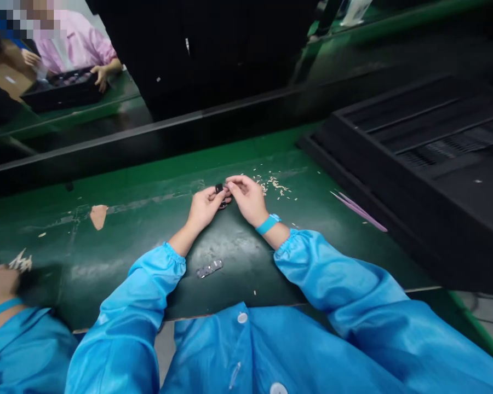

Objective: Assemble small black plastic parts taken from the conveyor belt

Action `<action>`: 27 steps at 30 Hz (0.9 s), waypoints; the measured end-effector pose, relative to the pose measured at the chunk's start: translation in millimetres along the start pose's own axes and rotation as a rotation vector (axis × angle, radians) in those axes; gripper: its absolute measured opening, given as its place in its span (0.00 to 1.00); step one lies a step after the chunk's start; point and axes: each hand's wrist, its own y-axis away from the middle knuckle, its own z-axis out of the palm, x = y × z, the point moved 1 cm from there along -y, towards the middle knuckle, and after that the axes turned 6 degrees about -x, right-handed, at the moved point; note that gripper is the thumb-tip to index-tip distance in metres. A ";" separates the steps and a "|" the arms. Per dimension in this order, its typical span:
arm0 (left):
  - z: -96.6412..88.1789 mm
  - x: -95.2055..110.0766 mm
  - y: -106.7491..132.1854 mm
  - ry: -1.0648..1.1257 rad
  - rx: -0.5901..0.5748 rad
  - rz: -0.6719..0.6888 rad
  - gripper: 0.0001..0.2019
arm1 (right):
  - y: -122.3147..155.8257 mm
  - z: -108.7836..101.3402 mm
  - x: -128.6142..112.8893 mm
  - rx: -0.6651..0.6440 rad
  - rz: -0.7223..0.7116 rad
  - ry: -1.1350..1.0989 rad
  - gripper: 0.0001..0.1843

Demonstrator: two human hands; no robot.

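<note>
My left hand (pixel 204 208) is closed, its thumb and fingers gripping a small black part (pixel 219 188) above the green table mat. Close against it on the right, my right hand (pixel 248 201) has its thumb and fingertips pinched together at the part's edge. What lies between those fingertips is too small to make out. On the mat, nearer my body, lies a narrow circuit board (pixel 209 268). Many tiny pale pieces (pixel 276 186) are scattered just beyond my right hand. Pink tweezers (pixel 361 210) rest farther right.
A large black tray (pixel 394 164) takes up the right side. A tan scrap (pixel 99 216) lies on the left of the mat. At far left is a co-worker's hand (pixel 0 284) beside pale strips (pixel 21 261). Across the bench, a person in pink holds a black box (pixel 61 98).
</note>
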 end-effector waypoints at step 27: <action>8.7 -2.0 5.2 -0.462 0.007 0.133 0.14 | -6.6 -12.3 -10.2 -0.356 0.076 -0.047 0.14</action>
